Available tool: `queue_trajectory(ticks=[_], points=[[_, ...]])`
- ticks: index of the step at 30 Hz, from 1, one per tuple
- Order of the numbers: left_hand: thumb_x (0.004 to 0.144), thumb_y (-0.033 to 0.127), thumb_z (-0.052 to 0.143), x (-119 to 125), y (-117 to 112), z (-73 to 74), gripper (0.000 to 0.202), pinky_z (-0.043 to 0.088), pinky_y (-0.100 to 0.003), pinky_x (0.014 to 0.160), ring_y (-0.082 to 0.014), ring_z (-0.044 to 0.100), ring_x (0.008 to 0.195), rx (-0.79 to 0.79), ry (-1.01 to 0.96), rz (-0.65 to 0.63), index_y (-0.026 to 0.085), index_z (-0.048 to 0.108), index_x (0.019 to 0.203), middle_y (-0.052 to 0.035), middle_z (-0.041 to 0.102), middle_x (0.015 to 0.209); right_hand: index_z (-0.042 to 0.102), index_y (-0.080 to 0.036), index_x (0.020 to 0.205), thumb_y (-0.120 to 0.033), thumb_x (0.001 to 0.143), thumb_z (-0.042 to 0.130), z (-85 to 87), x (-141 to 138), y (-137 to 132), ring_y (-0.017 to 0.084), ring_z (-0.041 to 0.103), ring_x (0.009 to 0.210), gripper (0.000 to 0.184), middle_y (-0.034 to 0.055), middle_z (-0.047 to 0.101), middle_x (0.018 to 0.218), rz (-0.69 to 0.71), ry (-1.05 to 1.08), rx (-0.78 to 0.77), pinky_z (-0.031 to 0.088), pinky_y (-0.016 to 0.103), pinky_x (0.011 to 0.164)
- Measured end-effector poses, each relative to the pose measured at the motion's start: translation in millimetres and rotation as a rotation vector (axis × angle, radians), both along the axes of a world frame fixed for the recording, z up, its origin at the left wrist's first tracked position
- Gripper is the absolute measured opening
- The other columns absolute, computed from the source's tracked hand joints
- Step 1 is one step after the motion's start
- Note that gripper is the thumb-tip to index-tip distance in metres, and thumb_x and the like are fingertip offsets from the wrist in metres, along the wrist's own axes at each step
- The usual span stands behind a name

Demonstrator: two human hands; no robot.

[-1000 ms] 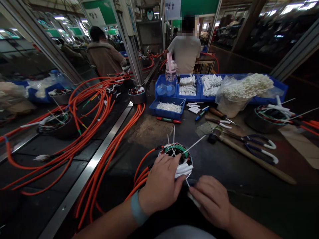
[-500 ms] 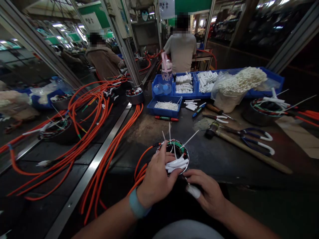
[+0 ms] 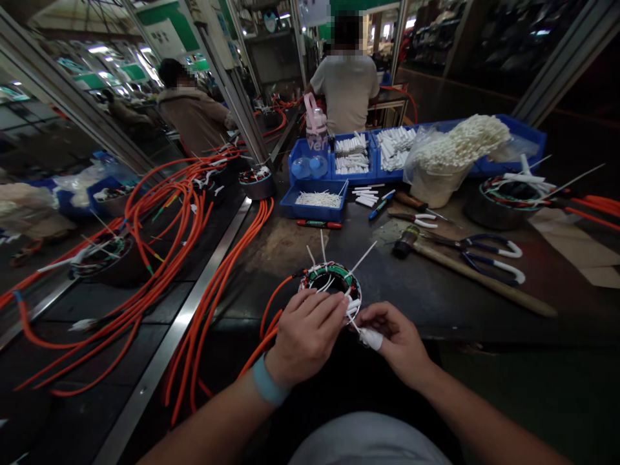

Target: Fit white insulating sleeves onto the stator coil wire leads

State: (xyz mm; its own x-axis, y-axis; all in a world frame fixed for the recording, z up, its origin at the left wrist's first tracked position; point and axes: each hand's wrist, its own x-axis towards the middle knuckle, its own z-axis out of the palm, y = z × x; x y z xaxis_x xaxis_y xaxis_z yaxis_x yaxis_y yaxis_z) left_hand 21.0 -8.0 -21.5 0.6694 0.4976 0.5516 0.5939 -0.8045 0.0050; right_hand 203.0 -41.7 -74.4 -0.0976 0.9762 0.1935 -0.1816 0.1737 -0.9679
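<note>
A ring-shaped motor stator [image 3: 352, 279] with green, red and white windings sits at the bench's near edge, thin white cords sticking up from it. My left hand [image 3: 307, 329] lies over its near side, palm down. Its fingers are pressed together and bent over white sleeves [image 3: 353, 306], mostly hidden beneath them. At the stator's near right edge my right hand [image 3: 397, 339] is closed in a pinch on a thin white cord [image 3: 354, 323]. White wrapping [image 3: 371, 339] covers the right thumb. Orange cables [image 3: 276, 300] leave the stator on its left.
Behind the stator are a blue tray [image 3: 314, 210] of thin white sticks, a red marker [image 3: 318, 224] and blue bins [image 3: 352, 177] of white tubes. To the right lie a hammer [image 3: 484, 278], scissors [image 3: 491, 245], pliers [image 3: 414, 219] and another stator [image 3: 498, 210]. Orange cable coils [image 3: 169, 258] cover the left side.
My left hand has turned palm down and its fingers have closed over the white sleeves. My right hand has risen slightly toward the stator's edge. The camera view has shifted a little.
</note>
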Motion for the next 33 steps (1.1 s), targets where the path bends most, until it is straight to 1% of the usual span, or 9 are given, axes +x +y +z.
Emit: queue_trajectory(ticks=[3,6,10,16,20,24,26,29,33], points=[[0.086,0.014,0.05,0,-1,4.2,0.032,0.041,-0.039,0.094,-0.022,0.057,0.103,0.089,0.156,-0.03,0.009,0.058,0.117,-0.0091,0.065,0.115,0.057,-0.022,0.088,-0.02,0.076,0.067,-1.7,0,-4,0.012,0.063,0.081,0.016,0.0005,0.066,0.086,0.011,0.019,0.01,0.052,0.022,0.075],[0.087,0.013,0.046,0,-1,7.7,0.032,0.041,-0.039,0.095,-0.0228,0.056,0.105,0.13,0.222,-0.055,0.006,0.057,0.117,-0.0108,0.064,0.116,0.058,-0.021,0.087,-0.018,0.076,0.066,-1.6,-1,-4,0.012,0.063,0.081,0.013,0.0017,0.066,0.086,-0.015,-0.05,0.03,0.052,0.023,0.076],[0.088,0.014,0.046,-1,1,6.1,0.031,0.042,-0.04,0.095,-0.0218,0.056,0.104,0.102,0.199,-0.055,0.008,0.057,0.117,-0.0105,0.064,0.115,0.059,-0.02,0.083,-0.019,0.075,0.066,-1.1,-3,-1,0.013,0.062,0.077,0.011,0.0016,0.065,0.082,-0.063,-0.107,0.025,0.052,0.024,0.073],[0.087,0.014,0.05,-1,1,0.4,0.029,0.044,-0.04,0.092,-0.0214,0.058,0.102,0.069,0.133,-0.038,0.01,0.058,0.115,-0.0092,0.065,0.112,0.058,-0.019,0.083,-0.023,0.076,0.065,-3.8,-1,-5,0.014,0.063,0.08,0.01,0.0033,0.065,0.085,-0.053,-0.138,0.026,0.052,0.025,0.074],[0.088,0.015,0.05,0,1,2.4,0.028,0.045,-0.04,0.092,-0.0213,0.059,0.101,0.067,0.143,-0.041,0.01,0.058,0.114,-0.0101,0.065,0.112,0.057,-0.019,0.08,-0.024,0.075,0.066,0.8,-5,0,0.013,0.062,0.075,0.012,0.0027,0.064,0.08,-0.094,-0.153,0.009,0.052,0.025,0.071],[0.089,0.016,0.05,1,1,5.8,0.027,0.046,-0.04,0.09,-0.0212,0.059,0.1,0.085,0.163,-0.043,0.01,0.059,0.113,-0.0106,0.066,0.109,0.054,-0.019,0.077,-0.026,0.072,0.068,6.8,-9,6,0.012,0.06,0.068,0.016,0.0009,0.062,0.073,-0.12,-0.136,-0.047,0.051,0.023,0.064],[0.089,0.015,0.049,1,1,6.7,0.027,0.045,-0.04,0.091,-0.0215,0.059,0.1,0.098,0.178,-0.044,0.009,0.058,0.114,-0.011,0.066,0.11,0.053,-0.018,0.078,-0.026,0.072,0.068,6.4,-7,4,0.013,0.061,0.07,0.017,0.0019,0.063,0.075,-0.08,-0.104,-0.051,0.052,0.024,0.067],[0.088,0.013,0.049,1,0,7.2,0.03,0.043,-0.04,0.093,-0.0227,0.058,0.101,0.113,0.213,-0.052,0.006,0.057,0.116,-0.0124,0.064,0.113,0.052,-0.019,0.08,-0.024,0.074,0.067,2.0,-3,-2,0.014,0.063,0.078,0.016,0.0038,0.065,0.084,-0.022,-0.057,-0.016,0.052,0.027,0.074],[0.087,0.012,0.049,0,0,7.9,0.032,0.041,-0.04,0.096,-0.0234,0.057,0.104,0.112,0.232,-0.057,0.004,0.056,0.117,-0.0128,0.063,0.114,0.052,-0.019,0.079,-0.022,0.074,0.066,-1.0,-3,-4,0.013,0.062,0.077,0.016,0.0027,0.064,0.083,-0.051,-0.057,-0.013,0.051,0.025,0.073]])
